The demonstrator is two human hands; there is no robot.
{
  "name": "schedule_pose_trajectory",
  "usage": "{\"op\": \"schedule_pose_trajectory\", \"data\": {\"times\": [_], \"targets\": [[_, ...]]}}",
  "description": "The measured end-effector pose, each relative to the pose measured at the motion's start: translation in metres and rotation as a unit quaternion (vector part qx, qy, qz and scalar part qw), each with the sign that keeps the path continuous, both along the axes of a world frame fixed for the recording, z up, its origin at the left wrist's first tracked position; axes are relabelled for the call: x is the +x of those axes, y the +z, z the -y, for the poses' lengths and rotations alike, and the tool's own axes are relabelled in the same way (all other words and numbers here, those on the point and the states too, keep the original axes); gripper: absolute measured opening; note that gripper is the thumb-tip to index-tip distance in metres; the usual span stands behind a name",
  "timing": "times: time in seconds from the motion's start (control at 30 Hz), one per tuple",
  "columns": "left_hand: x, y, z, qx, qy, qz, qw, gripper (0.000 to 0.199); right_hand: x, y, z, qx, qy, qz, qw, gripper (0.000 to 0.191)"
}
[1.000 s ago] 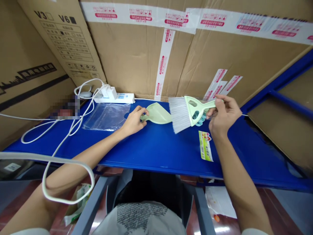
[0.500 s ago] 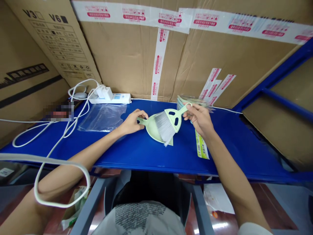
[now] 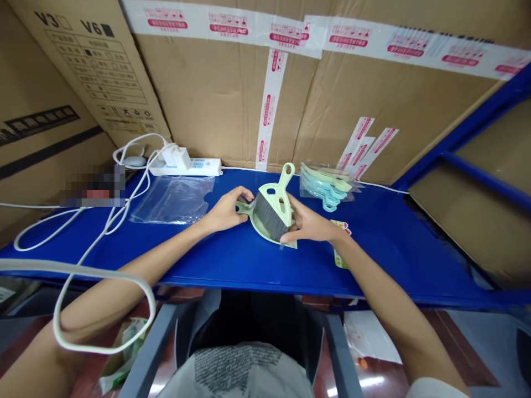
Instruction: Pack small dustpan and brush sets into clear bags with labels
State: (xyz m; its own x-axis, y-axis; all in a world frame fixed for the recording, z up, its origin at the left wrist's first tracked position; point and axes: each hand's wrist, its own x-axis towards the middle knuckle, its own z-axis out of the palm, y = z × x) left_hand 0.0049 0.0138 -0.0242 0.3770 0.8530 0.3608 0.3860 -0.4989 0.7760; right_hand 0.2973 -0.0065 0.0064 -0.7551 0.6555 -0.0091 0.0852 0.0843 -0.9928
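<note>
My left hand (image 3: pixel 227 212) pinches the short handle of a pale green dustpan (image 3: pixel 260 225) above the blue table. A matching hand brush (image 3: pixel 279 194) with grey bristles rests over the pan, its looped handle pointing up and away. My right hand (image 3: pixel 310 221) is closed around the right side of the brush near the bristles, thumb in front and fingers partly hidden behind. Whether it also grips the pan's edge is hard to see. A yellow-green label card (image 3: pixel 340 257) lies beside my right wrist, partly covered by it.
Packed pale green and blue brush sets (image 3: pixel 323 185) lie at the back right. A clear plastic bag (image 3: pixel 172 202) lies left of my left hand, before a white power strip (image 3: pixel 205 166). A white cable (image 3: pixel 103 271) loops over my left forearm. Cardboard (image 3: pixel 224 99) walls the back.
My right hand has left the brush's handle and moved down to its right side. The brush has turned, its handle now pointing away instead of right. My left hand stays on the dustpan handle.
</note>
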Motion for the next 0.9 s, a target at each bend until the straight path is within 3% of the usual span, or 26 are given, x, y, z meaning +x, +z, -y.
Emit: {"op": "schedule_pose_trajectory", "data": {"times": [0.17,0.37,0.57,0.9], "targets": [[0.003,0.004,0.005,0.024,-0.043,-0.005,0.999,0.045,-0.008,-0.012,0.001,0.009,0.023,-0.002,1.0,0.154],[0.009,0.006,0.014,0.031,-0.086,-0.021,0.996,0.047,-0.008,-0.006,0.002,0.136,-0.021,0.05,0.989,0.166],[0.011,0.008,0.019,0.053,-0.113,-0.04,0.991,0.045,-0.009,-0.008,0.004,0.201,-0.029,0.082,0.976,0.169],[0.012,0.008,0.017,0.056,-0.131,-0.03,0.989,0.039,-0.013,-0.016,0.006,0.206,-0.086,0.088,0.971,0.166]]}}
